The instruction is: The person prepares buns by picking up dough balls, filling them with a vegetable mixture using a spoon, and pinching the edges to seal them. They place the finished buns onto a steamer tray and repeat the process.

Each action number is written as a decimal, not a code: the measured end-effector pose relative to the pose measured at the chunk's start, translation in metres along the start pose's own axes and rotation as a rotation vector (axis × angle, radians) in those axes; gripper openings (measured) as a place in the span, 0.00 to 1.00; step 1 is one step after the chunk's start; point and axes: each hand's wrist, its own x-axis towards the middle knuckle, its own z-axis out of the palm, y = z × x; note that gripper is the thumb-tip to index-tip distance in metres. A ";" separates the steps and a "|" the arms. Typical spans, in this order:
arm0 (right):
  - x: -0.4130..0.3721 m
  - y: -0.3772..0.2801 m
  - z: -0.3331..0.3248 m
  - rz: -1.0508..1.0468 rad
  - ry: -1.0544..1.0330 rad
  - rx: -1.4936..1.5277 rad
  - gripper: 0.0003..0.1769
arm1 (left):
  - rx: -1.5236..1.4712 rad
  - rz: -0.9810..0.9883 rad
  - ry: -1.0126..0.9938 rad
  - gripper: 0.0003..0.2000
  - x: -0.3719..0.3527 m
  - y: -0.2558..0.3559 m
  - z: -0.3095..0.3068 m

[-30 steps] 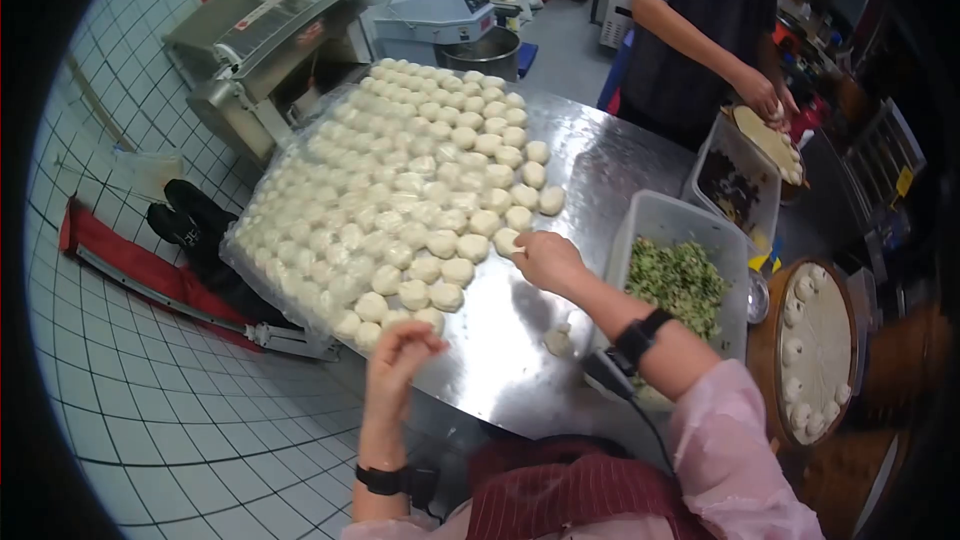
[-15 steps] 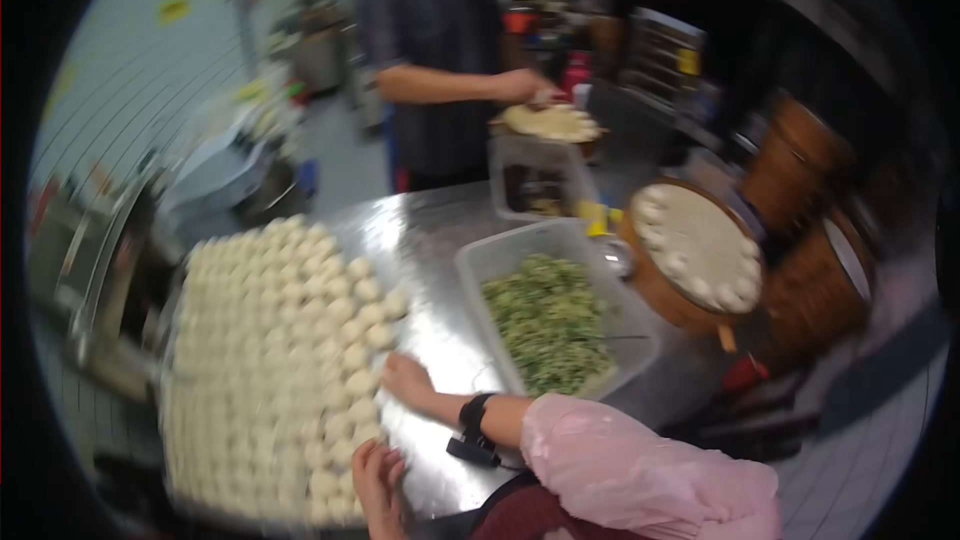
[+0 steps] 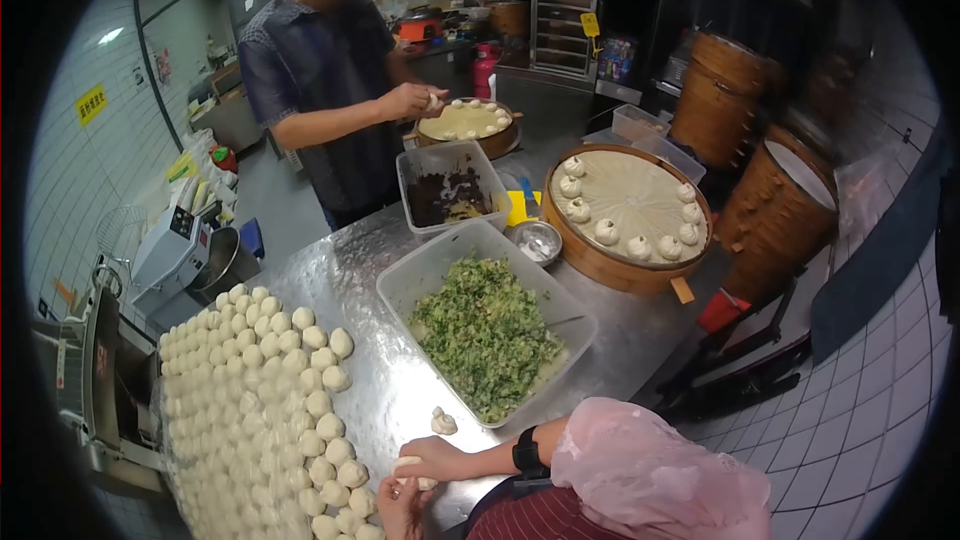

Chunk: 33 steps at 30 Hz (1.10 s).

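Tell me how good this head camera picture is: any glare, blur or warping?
Head view: strong fisheye warp, black corners, wall tiles bowed at the edges; ceiling light glares off the steel table; dough balls and green filling are sharp and evenly lit; the back shelves are dim; the left hand is cropped by the bottom edge.

Single head-worn view — forward and down, close over the steel table, fisheye-wide

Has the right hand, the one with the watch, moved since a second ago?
Yes. The right hand drew back toward the person: it was beyond the loose dough lump on the table, now it is nearer than it.
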 end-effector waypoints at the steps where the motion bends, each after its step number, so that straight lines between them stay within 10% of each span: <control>1: -0.004 0.008 0.005 0.024 -0.004 0.025 0.24 | -0.038 -0.033 0.050 0.16 0.001 -0.007 -0.002; 6: -0.007 0.033 0.016 0.194 -0.186 -0.094 0.22 | 0.148 -0.057 0.147 0.13 0.007 -0.040 -0.010; 8: -0.003 0.047 0.033 -0.480 0.061 -0.535 0.24 | 0.207 -0.065 0.159 0.12 -0.003 -0.024 0.002; 11: -0.009 0.050 0.035 -0.631 -0.103 -0.496 0.28 | 0.589 0.040 0.192 0.10 -0.006 -0.026 -0.004; 13: -0.001 0.057 0.041 -0.742 -0.084 -0.515 0.29 | 1.067 0.510 0.345 0.09 0.009 -0.062 -0.046; 16: -0.005 0.050 0.041 -0.667 -0.168 -0.477 0.31 | 0.888 0.557 0.421 0.07 0.015 -0.050 -0.048; 20: -0.025 0.045 -0.001 -0.629 -0.318 -0.331 0.33 | 0.196 0.065 0.140 0.04 0.020 -0.040 -0.014; 25: -0.060 0.074 -0.023 -0.896 -0.205 -0.453 0.27 | 0.317 -0.068 0.135 0.05 0.029 -0.028 -0.010; 28: -0.037 0.026 -0.026 -0.278 -0.507 -0.389 0.18 | 0.268 -0.158 0.083 0.06 0.034 -0.013 -0.024; 32: -0.015 0.035 0.005 -0.269 0.266 -0.321 0.10 | 0.255 -0.087 0.218 0.06 0.033 -0.018 -0.009; 33: -0.012 0.032 0.005 -0.258 0.168 -0.332 0.11 | 0.220 -0.114 0.224 0.06 0.035 -0.017 -0.008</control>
